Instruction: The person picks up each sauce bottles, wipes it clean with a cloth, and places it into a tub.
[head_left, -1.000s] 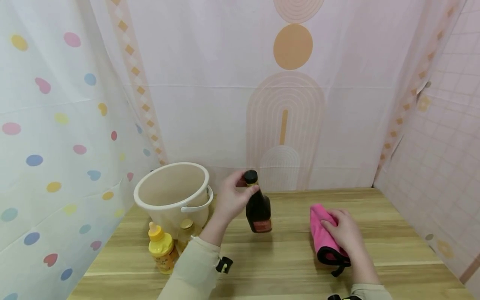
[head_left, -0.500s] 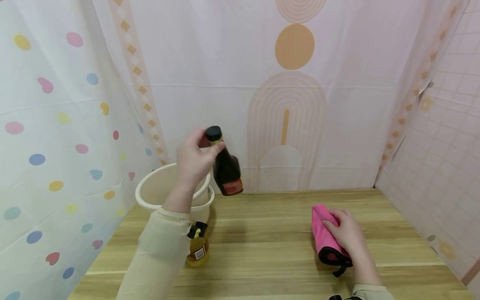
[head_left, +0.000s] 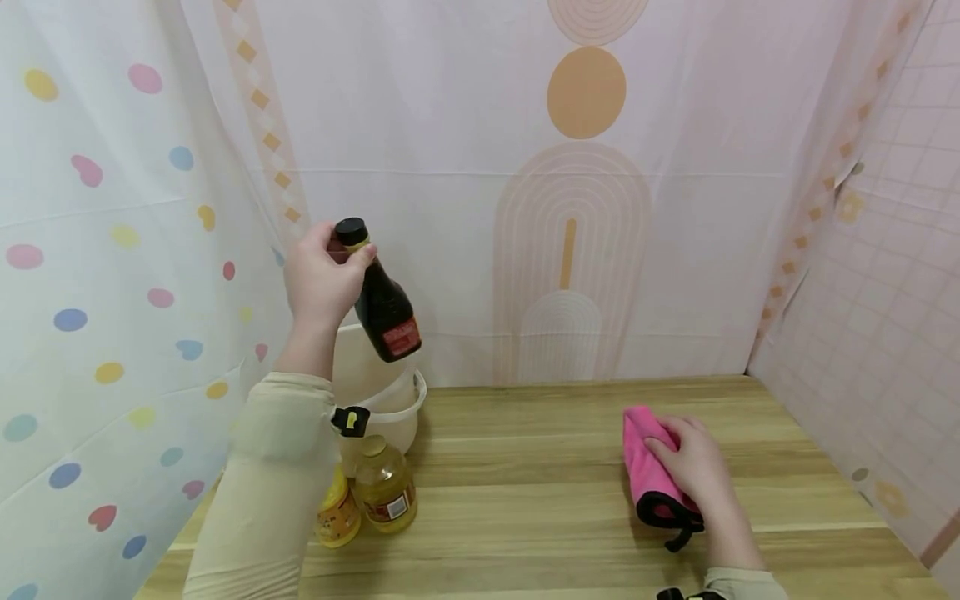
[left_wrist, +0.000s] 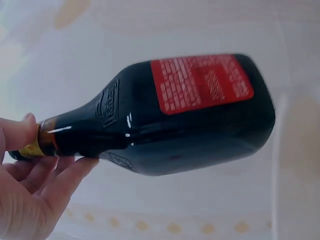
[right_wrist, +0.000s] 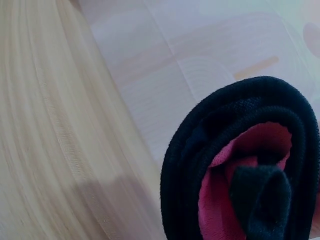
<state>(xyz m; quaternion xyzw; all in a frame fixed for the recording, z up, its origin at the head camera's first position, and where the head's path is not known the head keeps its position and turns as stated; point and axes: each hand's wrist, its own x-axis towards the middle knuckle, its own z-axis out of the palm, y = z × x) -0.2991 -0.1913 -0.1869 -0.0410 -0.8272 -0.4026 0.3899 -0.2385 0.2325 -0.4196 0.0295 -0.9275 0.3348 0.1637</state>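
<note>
My left hand (head_left: 322,279) pinches a dark sauce bottle (head_left: 386,308) by the neck just under its black cap. The bottle hangs tilted above the cream bucket (head_left: 408,425), its base toward the right, and overlaps the bucket's opening in the head view. Seen from the left wrist, the bottle (left_wrist: 190,115) carries a red label with fine print, and the fingers and thumb wrap its neck. At the right, my right hand (head_left: 693,462) grips a rolled pink cloth (head_left: 645,467) with black edging. The right wrist view shows the cloth's (right_wrist: 175,165) rolled end and a black loop.
In front of the bucket stand a round bottle of yellow liquid (head_left: 386,492) and a yellow-topped bottle (head_left: 339,517), partly behind the left sleeve. Patterned curtains (head_left: 450,125) rise behind and beside the wooden table (head_left: 525,483).
My left hand has lifted the sauce bottle off to the left and up, from over the table's middle to above the bucket. My right hand and the pink cloth have stayed put.
</note>
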